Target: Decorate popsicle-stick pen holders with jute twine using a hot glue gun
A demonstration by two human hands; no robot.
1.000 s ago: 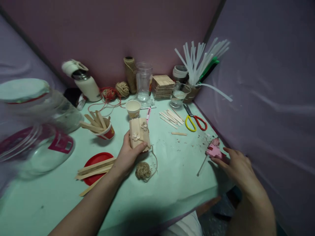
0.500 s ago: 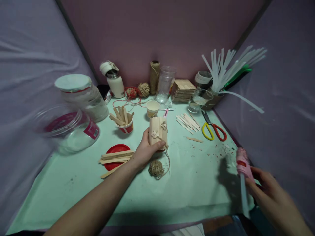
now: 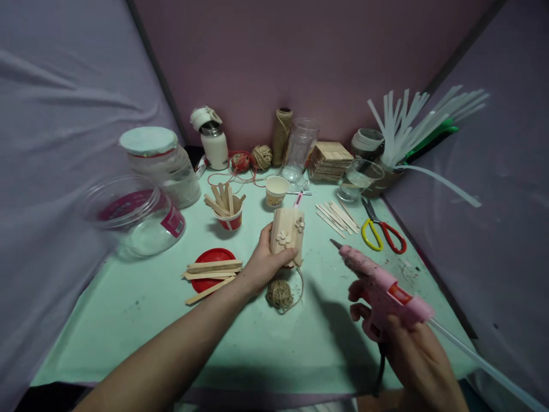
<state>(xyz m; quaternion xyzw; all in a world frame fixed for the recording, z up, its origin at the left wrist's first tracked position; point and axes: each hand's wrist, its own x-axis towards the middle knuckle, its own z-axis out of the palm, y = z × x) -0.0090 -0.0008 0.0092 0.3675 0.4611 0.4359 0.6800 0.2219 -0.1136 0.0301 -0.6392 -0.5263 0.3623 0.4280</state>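
Note:
My left hand [image 3: 268, 260] holds a wooden-stick holder [image 3: 288, 226] upright near the table's middle, its thumb across the lower front. Small pale flowers decorate that front. Twine runs from the holder's base to a twine ball [image 3: 279, 294] just below. In my right hand [image 3: 407, 343] is a pink glue gun [image 3: 386, 289], its nozzle pointing up and left toward the holder, apart from it. A long clear glue stick sticks out of the gun's back end.
Loose sticks lie on a red lid [image 3: 214, 256]. Left stand a stick-filled cup [image 3: 231, 221], a clear tub [image 3: 150, 229] and a jar [image 3: 148, 142]. Scissors [image 3: 393, 237], thin sticks [image 3: 337, 218] and a glass [image 3: 351, 186] are right; twine, bottle and stacked wood line the back.
My right hand has brought the glue gun up and left, turning its nozzle toward the holder. The view has shifted slightly; my left hand still grips the holder.

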